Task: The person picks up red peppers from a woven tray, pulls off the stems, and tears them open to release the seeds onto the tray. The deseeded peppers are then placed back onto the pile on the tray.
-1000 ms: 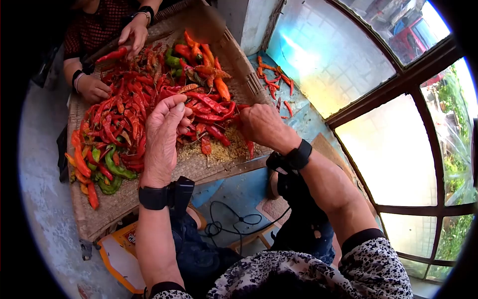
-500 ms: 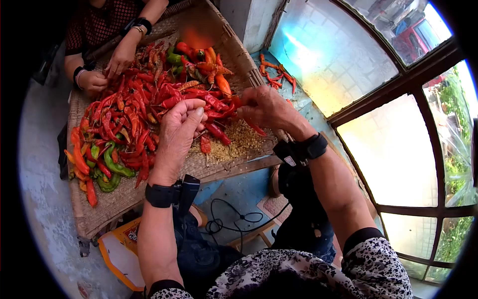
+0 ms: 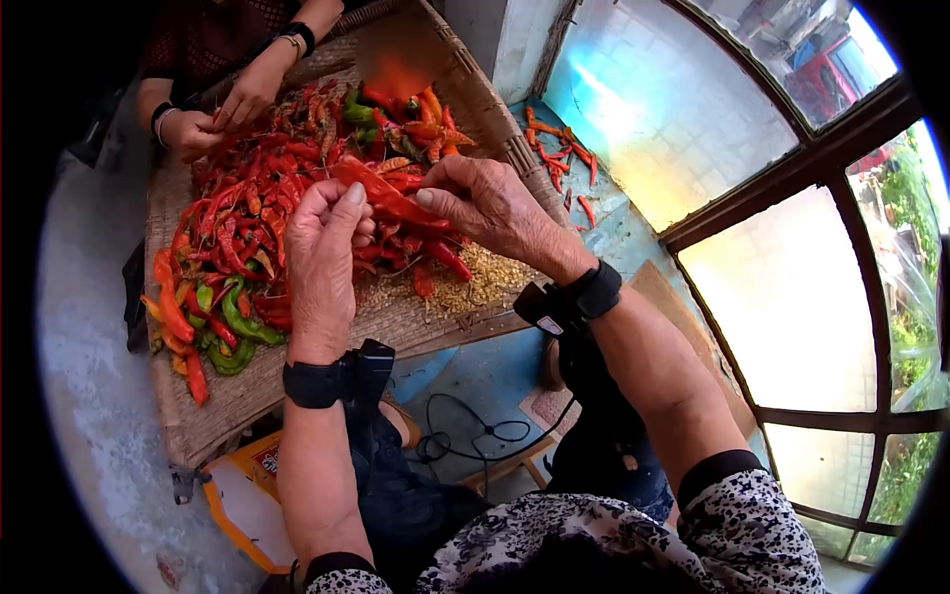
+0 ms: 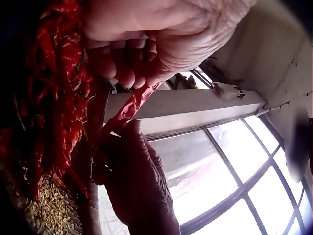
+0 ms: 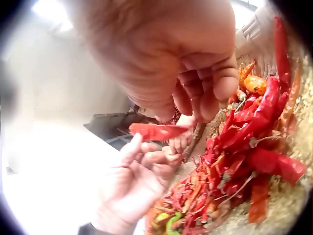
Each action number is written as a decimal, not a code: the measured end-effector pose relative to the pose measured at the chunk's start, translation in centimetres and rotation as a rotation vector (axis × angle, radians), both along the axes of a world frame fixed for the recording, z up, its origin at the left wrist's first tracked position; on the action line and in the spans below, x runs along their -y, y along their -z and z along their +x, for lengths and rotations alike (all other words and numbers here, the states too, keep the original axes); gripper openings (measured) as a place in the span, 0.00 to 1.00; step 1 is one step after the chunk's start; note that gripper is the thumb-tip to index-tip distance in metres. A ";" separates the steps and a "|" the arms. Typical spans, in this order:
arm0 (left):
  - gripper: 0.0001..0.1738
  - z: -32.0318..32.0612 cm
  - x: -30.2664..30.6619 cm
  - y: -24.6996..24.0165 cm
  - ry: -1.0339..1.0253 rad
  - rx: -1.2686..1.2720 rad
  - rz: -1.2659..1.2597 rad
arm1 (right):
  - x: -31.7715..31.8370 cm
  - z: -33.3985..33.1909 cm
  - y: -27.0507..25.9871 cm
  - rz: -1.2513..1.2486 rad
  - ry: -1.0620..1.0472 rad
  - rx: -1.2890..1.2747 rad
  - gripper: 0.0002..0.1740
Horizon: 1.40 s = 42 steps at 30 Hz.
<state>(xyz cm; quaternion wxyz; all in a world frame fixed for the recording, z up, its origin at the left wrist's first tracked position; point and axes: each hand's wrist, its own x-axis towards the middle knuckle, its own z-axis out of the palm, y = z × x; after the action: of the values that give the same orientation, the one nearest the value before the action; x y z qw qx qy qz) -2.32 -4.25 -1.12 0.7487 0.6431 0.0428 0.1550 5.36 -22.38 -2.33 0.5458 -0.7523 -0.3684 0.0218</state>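
Note:
A red chili pepper (image 3: 381,190) stretches between the two hands above the heap. My left hand (image 3: 325,257) pinches its near end between thumb and curled fingers, as the left wrist view also shows. Thumb and forefinger of my right hand (image 3: 500,220) close around its other end. In the right wrist view the same pepper (image 5: 159,131) stands out from the left fingertips, just under the right hand. Below lies a pile of red chilies (image 3: 247,198), many wrinkled, on a woven tray (image 3: 203,421).
Another person's hands (image 3: 213,124) work at the far left of the tray. Green peppers (image 3: 242,322) lie at its near left, loose pale seeds (image 3: 485,277) at its right. More peppers (image 3: 564,153) lie by the window (image 3: 782,297). A black cable (image 3: 475,436) loops below.
My right hand has come left from the tray's right side to the left hand, and the red pepper now spans both. The other person's hands have drawn together.

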 end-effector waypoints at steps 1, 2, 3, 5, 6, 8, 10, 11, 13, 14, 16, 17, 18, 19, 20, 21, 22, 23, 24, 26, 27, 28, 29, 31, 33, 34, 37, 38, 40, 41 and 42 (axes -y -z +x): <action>0.10 0.2 -1.4 -0.3 -0.093 0.072 -0.093 | -0.2 0.2 0.6 -0.139 0.052 0.186 0.18; 0.12 0.2 -2.9 -0.7 -0.186 0.148 -0.184 | -0.3 0.3 1.2 -0.276 0.105 0.375 0.21; 0.14 0.0 -4.4 -1.3 -0.281 0.152 -0.282 | -0.3 -0.2 1.6 -0.431 0.079 0.427 0.30; 0.18 -0.5 -8.1 -1.7 -0.451 0.113 -0.470 | -1.2 -1.0 2.6 -0.486 0.077 0.511 0.34; 0.18 -0.7 -10.2 -1.2 -0.457 0.096 -0.544 | -1.7 -1.5 2.9 -0.559 0.075 0.587 0.38; 0.18 -1.0 -12.1 -1.5 -0.450 0.057 -0.613 | -2.6 -2.0 2.8 -0.622 0.075 0.543 0.43; 0.18 -1.5 -10.4 -2.4 -0.346 0.079 -0.486 | -3.2 -2.1 3.2 -0.693 0.141 0.594 0.37; 0.17 -1.7 -8.9 -2.9 -0.335 0.067 -0.437 | -3.4 -1.9 3.3 -0.678 0.143 0.592 0.37; 0.17 -2.2 -5.9 -3.6 -0.241 0.049 -0.297 | -3.5 -1.3 3.3 -0.796 0.113 0.601 0.27; 0.17 -2.4 -4.9 -3.4 -0.188 0.034 -0.236 | -3.3 -1.2 3.2 -0.781 0.121 0.599 0.27; 0.17 -2.8 -2.9 -2.5 -0.100 -0.032 -0.166 | -2.5 -0.8 2.8 -0.735 0.162 0.590 0.19; 0.17 -2.8 -1.9 -1.8 -0.053 -0.057 -0.161 | -2.2 -0.4 2.7 -0.668 0.197 0.527 0.17; 0.16 -2.8 -1.2 -0.9 0.008 -0.101 -0.176 | -1.6 -0.2 2.5 -0.662 0.206 0.526 0.17; 0.16 -2.8 -0.5 -0.1 0.035 -0.139 -0.172 | -1.0 0.1 2.3 -0.627 0.193 0.460 0.17; 0.16 -2.7 0.3 0.6 0.062 -0.176 -0.167 | -0.5 0.3 2.1 -0.592 0.179 0.395 0.16; 0.16 -2.5 1.1 1.1 0.071 -0.197 -0.163 | -0.1 0.4 2.0 -0.545 0.180 0.332 0.16; 0.16 -2.2 1.7 1.5 0.081 -0.216 -0.160 | 0.2 0.2 1.9 -0.539 0.188 0.332 0.16; 0.18 -1.9 2.1 1.9 0.062 -0.239 -0.143 | 0.5 0.2 1.8 -0.429 0.195 0.314 0.16; 0.18 -1.5 2.3 2.2 0.068 -0.234 -0.131 | 0.7 0.3 1.5 -0.319 0.203 0.299 0.16; 0.19 -0.9 2.5 2.7 0.062 -0.243 -0.140 | 0.8 0.5 1.1 -0.210 0.237 0.388 0.18; 0.21 -0.7 2.7 2.6 0.065 -0.252 -0.118 | 1.0 0.4 0.3 -0.189 0.236 0.344 0.19; 0.21 -0.5 2.7 2.9 0.067 -0.251 -0.112 | 1.0 0.4 -0.2 -0.170 0.233 0.298 0.20; 0.21 -0.4 2.6 3.2 0.082 -0.269 -0.069 | 1.1 1.0 0.4 -0.133 0.167 0.394 0.27; 0.22 -0.2 2.7 3.5 0.093 -0.300 -0.001 | 1.1 1.1 0.6 -0.158 0.149 0.383 0.28; 0.23 -0.4 2.5 3.9 0.094 -0.299 0.006 | 1.0 1.3 0.6 -0.194 0.073 0.345 0.32; 0.24 -0.5 2.4 4.0 0.091 -0.297 0.012 | 1.0 1.4 0.5 -0.197 0.074 0.344 0.32; 0.23 -0.7 2.2 3.8 0.093 -0.273 -0.016 | 1.3 1.3 -1.0 -0.158 0.085 0.249 0.36; 0.23 -0.8 2.1 3.5 0.092 -0.278 -0.020 | 1.1 1.6 -0.9 -0.078 0.124 0.346 0.34; 0.21 -0.8 2.1 2.7 0.124 -0.216 0.014 | 1.3 1.0 -2.5 -0.039 0.140 0.201 0.32; 0.21 -1.0 2.3 2.3 0.115 -0.218 0.059 | 1.3 1.1 -2.4 -0.043 0.143 0.202 0.32; 0.21 -1.0 2.4 2.2 0.117 -0.219 0.057 | 1.1 1.2 -2.4 -0.068 0.188 0.219 0.30</action>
<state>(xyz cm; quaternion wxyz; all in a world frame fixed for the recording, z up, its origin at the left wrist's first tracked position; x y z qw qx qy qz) -3.36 -6.67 -3.34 0.7289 0.6784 0.0822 0.0410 6.55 -23.52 0.08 0.4764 -0.7992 -0.3528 -0.0991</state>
